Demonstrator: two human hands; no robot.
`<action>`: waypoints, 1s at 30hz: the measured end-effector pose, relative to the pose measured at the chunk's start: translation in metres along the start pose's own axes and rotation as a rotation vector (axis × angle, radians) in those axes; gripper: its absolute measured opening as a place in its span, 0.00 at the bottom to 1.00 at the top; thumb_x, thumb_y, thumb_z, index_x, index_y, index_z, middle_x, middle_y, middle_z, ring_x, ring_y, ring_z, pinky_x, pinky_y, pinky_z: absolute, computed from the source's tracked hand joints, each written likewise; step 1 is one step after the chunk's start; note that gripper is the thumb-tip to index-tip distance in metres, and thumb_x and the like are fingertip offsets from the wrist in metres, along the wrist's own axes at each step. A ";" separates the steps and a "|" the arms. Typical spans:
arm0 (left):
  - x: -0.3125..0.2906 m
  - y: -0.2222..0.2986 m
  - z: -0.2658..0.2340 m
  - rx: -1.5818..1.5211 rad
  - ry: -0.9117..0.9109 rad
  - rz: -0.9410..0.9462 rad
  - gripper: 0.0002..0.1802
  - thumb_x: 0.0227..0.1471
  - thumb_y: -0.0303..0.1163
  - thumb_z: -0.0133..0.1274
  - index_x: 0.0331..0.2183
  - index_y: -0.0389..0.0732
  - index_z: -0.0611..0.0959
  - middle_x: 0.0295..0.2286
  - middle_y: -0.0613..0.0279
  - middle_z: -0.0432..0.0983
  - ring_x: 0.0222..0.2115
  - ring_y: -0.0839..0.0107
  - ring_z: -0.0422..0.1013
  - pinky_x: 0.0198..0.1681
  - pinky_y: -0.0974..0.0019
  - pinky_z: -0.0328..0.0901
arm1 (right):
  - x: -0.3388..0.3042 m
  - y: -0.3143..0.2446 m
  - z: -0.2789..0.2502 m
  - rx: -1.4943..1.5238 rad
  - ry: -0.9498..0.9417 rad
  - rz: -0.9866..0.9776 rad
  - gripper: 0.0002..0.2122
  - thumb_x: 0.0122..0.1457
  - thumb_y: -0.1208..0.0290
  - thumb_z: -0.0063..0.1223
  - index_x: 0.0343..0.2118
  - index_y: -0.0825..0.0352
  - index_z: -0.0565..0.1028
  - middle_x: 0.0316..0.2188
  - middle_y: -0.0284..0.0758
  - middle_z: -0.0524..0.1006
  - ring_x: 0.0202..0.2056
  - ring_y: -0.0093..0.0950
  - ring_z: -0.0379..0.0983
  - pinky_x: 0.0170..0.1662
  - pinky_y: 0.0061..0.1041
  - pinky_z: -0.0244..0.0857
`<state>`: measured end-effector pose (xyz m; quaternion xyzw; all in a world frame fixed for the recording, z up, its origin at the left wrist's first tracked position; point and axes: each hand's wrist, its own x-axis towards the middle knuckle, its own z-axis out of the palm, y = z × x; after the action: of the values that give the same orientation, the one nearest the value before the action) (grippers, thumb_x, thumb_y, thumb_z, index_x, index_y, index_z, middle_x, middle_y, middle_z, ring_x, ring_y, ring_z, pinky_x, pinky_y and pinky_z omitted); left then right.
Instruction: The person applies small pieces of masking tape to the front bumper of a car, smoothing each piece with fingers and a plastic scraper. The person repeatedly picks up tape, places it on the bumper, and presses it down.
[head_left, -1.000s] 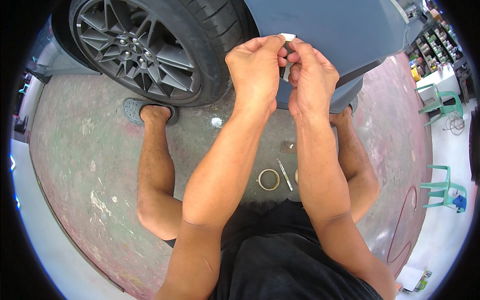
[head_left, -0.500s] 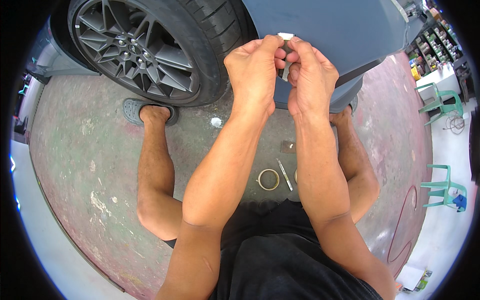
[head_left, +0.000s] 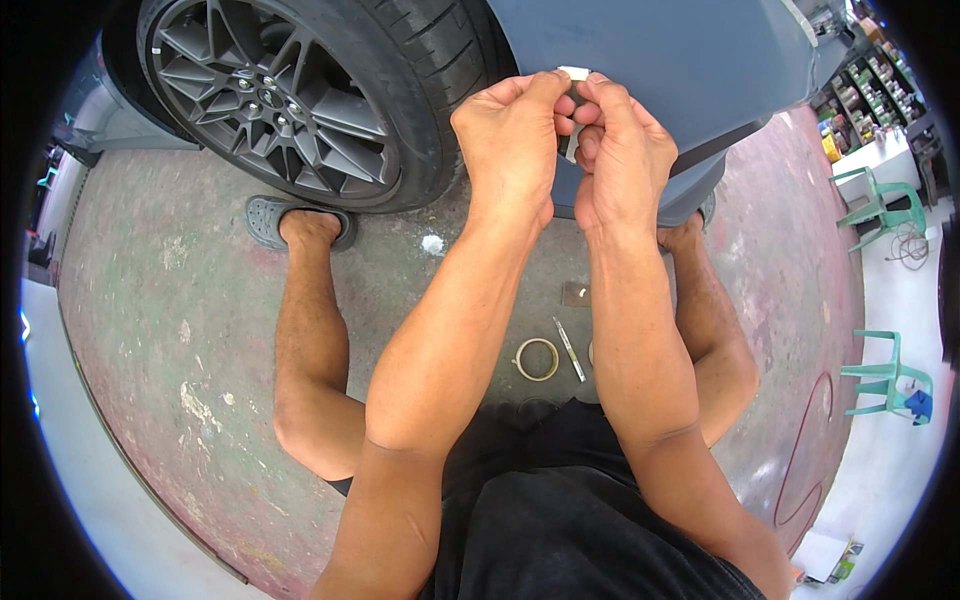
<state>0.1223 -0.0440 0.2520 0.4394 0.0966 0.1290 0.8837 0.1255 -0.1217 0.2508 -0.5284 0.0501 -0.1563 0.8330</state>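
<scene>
A small white strip point(head_left: 575, 73) is pinched between the fingertips of both my hands, in front of a blue-grey car body panel point(head_left: 690, 50). My left hand point(head_left: 508, 140) is closed on its left end, thumb and index finger pressed together. On the right end, my right hand point(head_left: 628, 140) grips in the same way, its other fingers curled in. The fingers hide the strip's lower part, and I cannot tell whether it touches the panel. A pale patch shows in the gap between my hands; what it is stays unclear.
Left of my hands stands a car wheel point(head_left: 268, 95) with dark spokes and black tire point(head_left: 430, 60). On the floor between my legs lie a tape roll point(head_left: 537, 378), a slim pen-like tool point(head_left: 569, 350) and a small brown square point(head_left: 575, 294). Green chairs point(head_left: 880, 375) stand far right.
The white strip has tilted a little and shifted slightly right. My left hand has edged slightly right; both hands keep their pinch.
</scene>
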 end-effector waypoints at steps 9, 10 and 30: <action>0.001 -0.001 0.000 0.028 0.007 0.013 0.07 0.53 0.26 0.61 0.27 0.31 0.85 0.21 0.63 0.78 0.21 0.79 0.70 0.26 0.73 0.64 | 0.000 0.003 0.002 -0.004 0.015 -0.018 0.06 0.58 0.75 0.65 0.30 0.73 0.81 0.22 0.30 0.77 0.23 0.15 0.68 0.27 0.16 0.59; 0.000 -0.001 0.000 0.027 0.007 0.014 0.07 0.54 0.26 0.61 0.27 0.31 0.85 0.21 0.63 0.78 0.21 0.79 0.70 0.26 0.73 0.63 | 0.000 0.003 0.002 -0.003 0.014 -0.018 0.06 0.57 0.75 0.65 0.30 0.73 0.81 0.22 0.30 0.77 0.23 0.15 0.68 0.27 0.16 0.59; -0.002 -0.002 0.001 0.137 0.061 0.054 0.09 0.54 0.29 0.64 0.30 0.31 0.86 0.21 0.64 0.78 0.21 0.79 0.70 0.24 0.73 0.63 | 0.001 0.009 0.009 -0.072 0.113 -0.083 0.09 0.57 0.72 0.65 0.29 0.75 0.82 0.22 0.32 0.78 0.26 0.18 0.71 0.31 0.20 0.64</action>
<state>0.1210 -0.0461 0.2509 0.4973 0.1203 0.1591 0.8444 0.1301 -0.1108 0.2469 -0.5501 0.0806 -0.2183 0.8020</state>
